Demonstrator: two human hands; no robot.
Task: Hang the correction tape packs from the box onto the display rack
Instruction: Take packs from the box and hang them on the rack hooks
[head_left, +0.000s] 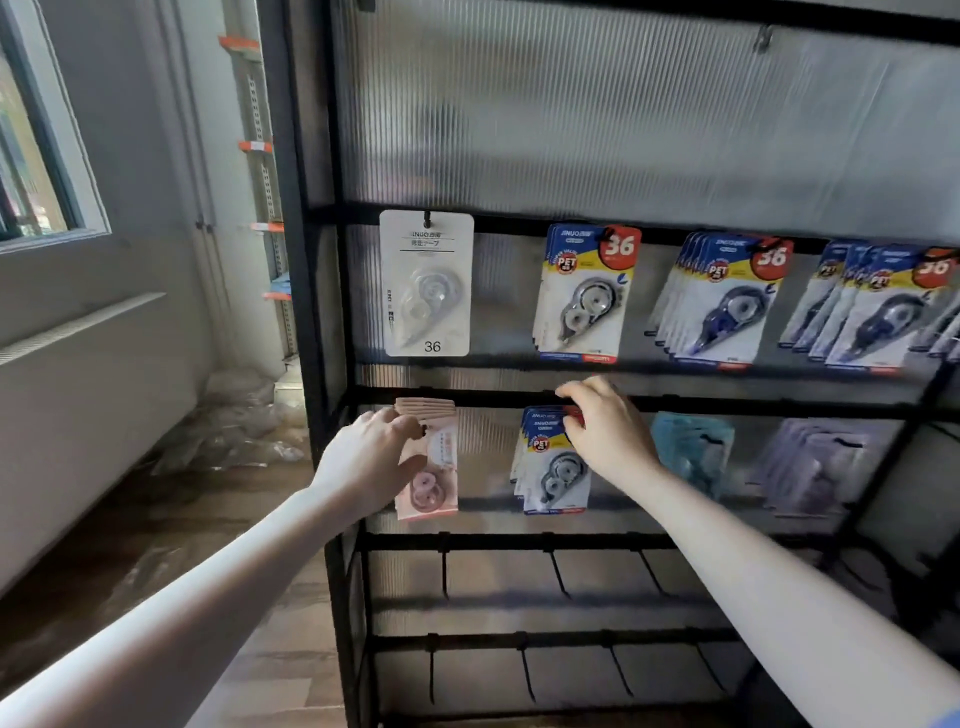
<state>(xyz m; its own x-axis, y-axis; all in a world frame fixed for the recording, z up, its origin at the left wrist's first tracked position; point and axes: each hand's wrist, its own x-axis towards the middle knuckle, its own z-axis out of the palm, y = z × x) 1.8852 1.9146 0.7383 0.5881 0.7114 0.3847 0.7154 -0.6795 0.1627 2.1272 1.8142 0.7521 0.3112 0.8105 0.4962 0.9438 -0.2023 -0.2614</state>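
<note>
Hands work the second row of the display rack (519, 397). Your left hand (371, 457) curls its fingers round the stack of pink correction tape packs (434, 467) at the row's left end. Your right hand (605, 428) pinches the top of the blue packs (553, 467) hanging just beside them.

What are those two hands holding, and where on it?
Left hand grips the pink packs by their left edge; right hand pinches the blue packs at the top corner.
</note>
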